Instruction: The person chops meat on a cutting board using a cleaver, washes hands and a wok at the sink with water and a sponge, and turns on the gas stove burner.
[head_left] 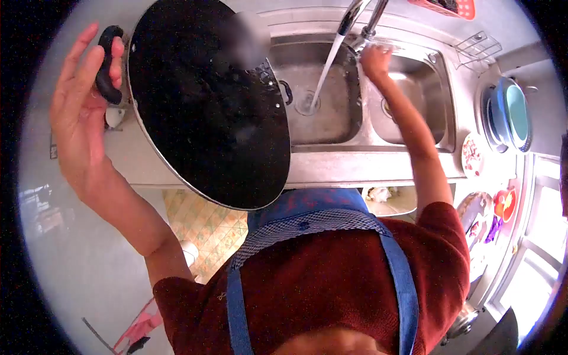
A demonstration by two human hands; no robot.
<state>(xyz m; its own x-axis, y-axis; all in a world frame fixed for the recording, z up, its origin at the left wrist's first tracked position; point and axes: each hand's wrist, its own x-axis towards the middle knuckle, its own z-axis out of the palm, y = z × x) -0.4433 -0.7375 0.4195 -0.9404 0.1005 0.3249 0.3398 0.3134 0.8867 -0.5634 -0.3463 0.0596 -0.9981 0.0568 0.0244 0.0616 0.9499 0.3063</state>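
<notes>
A large black pan (207,112) is tilted up at the left edge of the sink, its dark inner face showing wet spots. My left hand (86,106) grips its black side handle (108,65), fingers wrapped round it. Water (327,71) runs from the faucet (353,15) into the left basin (337,127), beside the pan's other handle (286,93). At the base of the faucet, my right hand (376,60) is closed near the tap; what its fingers hold there is too small to make out.
Right of the left basin lies a second basin (426,106). A wire rack (478,50), blue and green bowls (516,115) and a plate with food bits (472,155) stand at the right. A red basket (449,7) is at the top.
</notes>
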